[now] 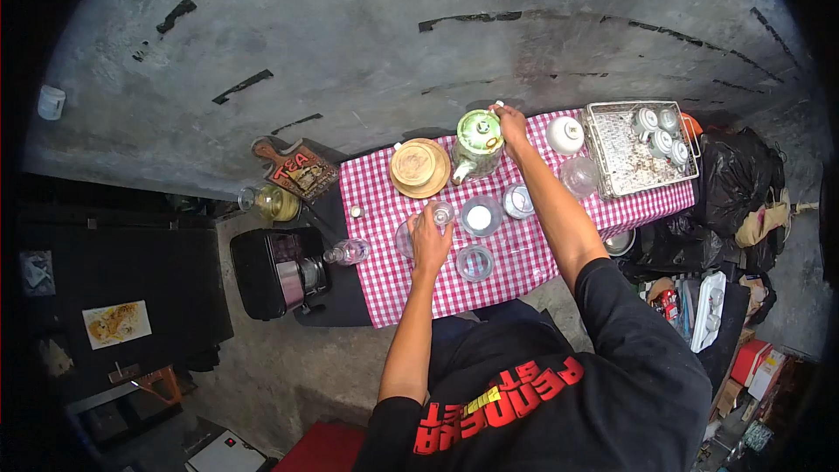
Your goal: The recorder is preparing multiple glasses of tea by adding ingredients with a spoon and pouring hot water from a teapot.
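A teapot with a green lid [480, 137] stands near the wall side of the checked cloth [387, 282]. My right hand [511, 126] is at its handle, with the fingers around it. My left hand [429, 239] is at a small clear glass piece [443, 212], above a round glass dish [405, 240]; the hand hides how it touches them. Close by are a glass bowl with something white inside [480, 216], a clear glass [474, 263] and a glass jar [518, 200]. Left of the teapot, a round wooden lid [415, 164] lies on a wooden plate [436, 189].
A wire tray [600, 144] with several lidded cups [661, 143] sits at the right end. A white round jar [564, 135] and a clear glass jar [578, 177] are beside it. At the left are a glass bottle [351, 252], a black machine [262, 272] and a wooden sign [298, 169].
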Demonstrator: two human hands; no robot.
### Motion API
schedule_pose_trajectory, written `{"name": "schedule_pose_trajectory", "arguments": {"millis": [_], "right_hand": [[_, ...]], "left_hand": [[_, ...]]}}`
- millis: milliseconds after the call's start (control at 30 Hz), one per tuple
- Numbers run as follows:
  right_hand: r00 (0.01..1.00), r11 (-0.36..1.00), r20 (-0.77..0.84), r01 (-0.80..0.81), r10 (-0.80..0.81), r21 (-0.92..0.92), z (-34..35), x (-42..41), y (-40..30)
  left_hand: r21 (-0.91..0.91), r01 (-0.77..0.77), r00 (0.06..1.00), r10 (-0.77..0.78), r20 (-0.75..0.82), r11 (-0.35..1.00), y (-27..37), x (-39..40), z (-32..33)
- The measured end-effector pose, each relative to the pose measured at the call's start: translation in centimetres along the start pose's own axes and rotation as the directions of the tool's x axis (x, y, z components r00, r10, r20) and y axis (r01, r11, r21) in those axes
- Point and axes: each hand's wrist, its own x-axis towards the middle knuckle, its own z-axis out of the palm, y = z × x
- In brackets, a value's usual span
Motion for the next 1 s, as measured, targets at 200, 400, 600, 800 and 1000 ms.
{"name": "schedule_pose_trajectory", "arguments": {"millis": [200, 400, 600, 800, 1000], "right_hand": [[1.0, 0.999, 0.025, 0.016, -0.015, -0.04, -0.5, 0.1, 0.3], [0.997, 0.992, 0.031, 0.074, -0.071, -0.102, -0.4, -0.2, 0.8], [0.994, 0.99, 0.061, 0.096, -0.09, -0.099, 0.6, -2.6, -0.1], [0.987, 0.986, 0.074, 0.15, -0.145, -0.068, 0.3, -2.9, 0.2], [0.978, 0.968, 0.08, 0.201, -0.191, -0.149, 1.3, -4.7, -0.1]], "left_hand": [[0.02, 0.054, 0.999, -0.054, 0.001, 0.998, 0.9, 0.6, -0.1], [0.056, 0.041, 0.999, -0.043, 0.03, 0.998, 0.6, 0.4, 0.4], [0.047, 0.012, 1.0, -0.013, 0.009, 0.999, 0.0, 0.3, 0.4], [0.098, -0.035, 0.999, 0.033, 0.019, 0.995, 0.6, 0.4, 0.7], [0.12, 0.007, 0.999, -0.012, 0.035, 0.993, 0.2, 0.3, 0.5]]}}
